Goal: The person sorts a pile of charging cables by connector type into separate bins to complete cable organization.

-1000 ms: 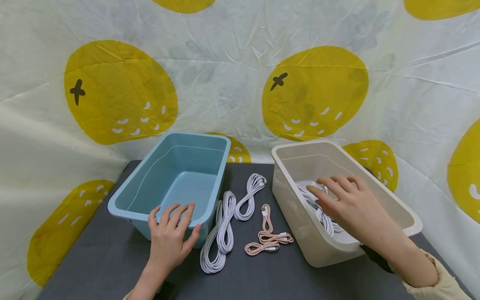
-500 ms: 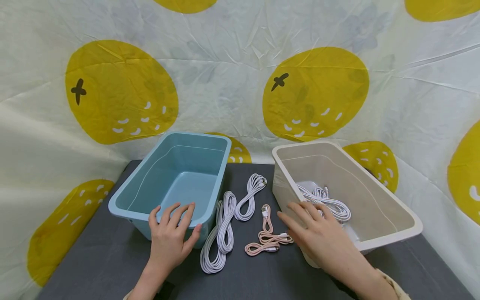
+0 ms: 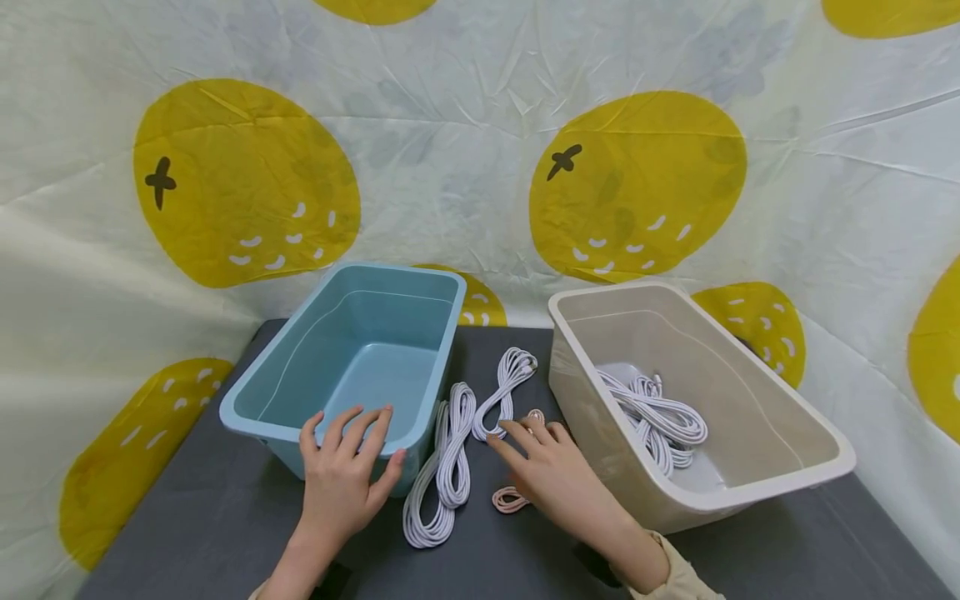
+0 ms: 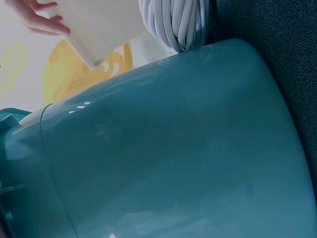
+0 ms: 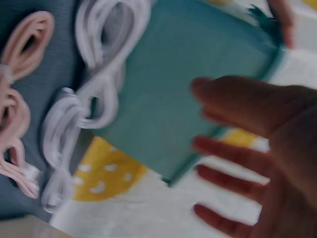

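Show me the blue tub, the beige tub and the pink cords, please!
Blue tub [image 3: 390, 317]: head view, on its inside back wall.
Beige tub [image 3: 735, 417]: head view, on its inside right wall.
Pink cords [image 5: 21, 110]: right wrist view, on a loop near their middle.

1. Head view: looks forward and down from above the near side of the blue bin [image 3: 397, 312], far enough back to include the beige bin [image 3: 735, 392] to its right and the cloth [image 3: 450, 158] behind it.
2. Left wrist view: very close to the blue bin's near outer wall, turned sideways.
3. Right wrist view: faces the blue bin's right side, also sideways, from farther off.
4. Both wrist views share the white cables [image 5: 101, 82] beside the blue bin.
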`<state>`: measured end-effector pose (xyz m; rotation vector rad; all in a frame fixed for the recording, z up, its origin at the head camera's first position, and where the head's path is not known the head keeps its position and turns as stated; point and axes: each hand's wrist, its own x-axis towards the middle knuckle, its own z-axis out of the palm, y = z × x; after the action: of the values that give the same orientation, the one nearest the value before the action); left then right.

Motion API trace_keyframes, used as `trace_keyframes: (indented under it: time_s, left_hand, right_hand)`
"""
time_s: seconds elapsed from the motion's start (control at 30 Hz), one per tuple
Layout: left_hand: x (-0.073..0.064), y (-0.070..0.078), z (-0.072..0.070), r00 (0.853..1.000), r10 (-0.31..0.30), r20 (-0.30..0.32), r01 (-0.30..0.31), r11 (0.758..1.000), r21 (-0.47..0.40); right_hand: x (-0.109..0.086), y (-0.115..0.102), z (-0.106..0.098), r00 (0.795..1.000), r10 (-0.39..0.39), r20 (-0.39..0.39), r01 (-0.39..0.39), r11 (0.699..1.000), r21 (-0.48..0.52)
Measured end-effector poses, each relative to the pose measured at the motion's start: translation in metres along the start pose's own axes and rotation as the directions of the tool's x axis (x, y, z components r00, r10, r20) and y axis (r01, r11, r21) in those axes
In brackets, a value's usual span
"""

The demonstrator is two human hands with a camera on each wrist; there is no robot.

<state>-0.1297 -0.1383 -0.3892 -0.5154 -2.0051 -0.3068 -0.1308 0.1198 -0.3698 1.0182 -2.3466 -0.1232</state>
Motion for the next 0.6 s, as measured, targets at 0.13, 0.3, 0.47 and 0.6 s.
trace_keyframes:
  time_s: [0.13,0.3,0.47,0.6]
  left_hand:
    - [0.0,0.001,0.0,1.0,-0.001,-0.004,0.001,1.0,-0.004]
    - [0.001,0.0,0.0,1.0,0.002,-0.001,-0.002,1.0,-0.001]
    - [0.001,0.001,-0.001,1.0,0.002,0.005,-0.002,1.0,0.001]
    - [0.001,0.001,-0.001,1.0,0.001,0.008,-0.001,1.0,0.003]
  right_hand:
    - [0.007,-0.004,0.017,0.997,-0.072,0.032,0.071,0.996,0.048]
    - [0.012,-0.01,0.039,0.982,-0.149,0.115,0.143,0.988,0.062]
    - [0.015,-0.015,0.055,0.97,-0.195,0.142,0.187,0.98,0.07]
    - [0.016,-0.018,0.062,0.966,-0.214,0.145,0.204,0.976,0.076]
